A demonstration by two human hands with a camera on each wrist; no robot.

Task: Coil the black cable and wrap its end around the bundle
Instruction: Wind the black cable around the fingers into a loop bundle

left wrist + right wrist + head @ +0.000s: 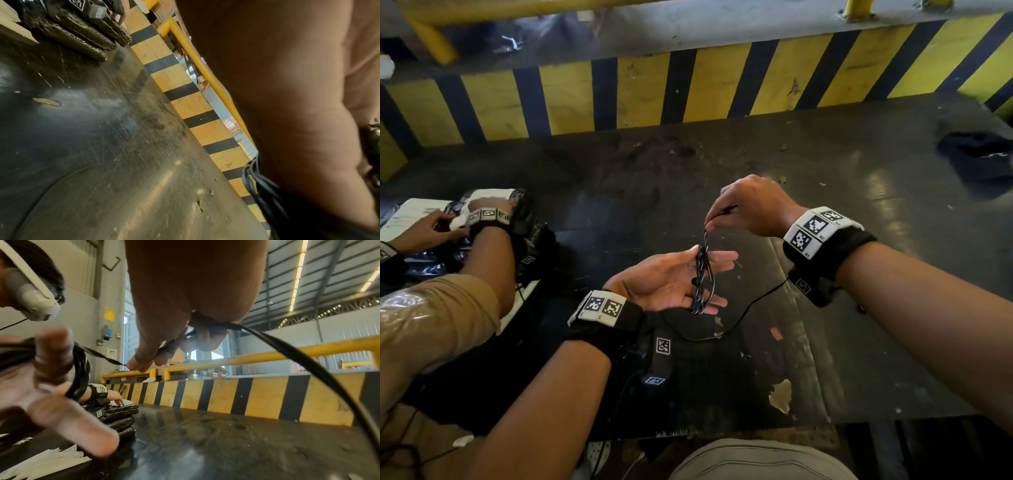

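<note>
Black cable looped around flat-fingered left hand, right hand pinching its twisted top

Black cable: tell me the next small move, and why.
Probably the right hand should lay another loop across the left hand. The coil lies over the open fingers, but a loose tail hangs below, so wrapping the end seems premature.
</note>
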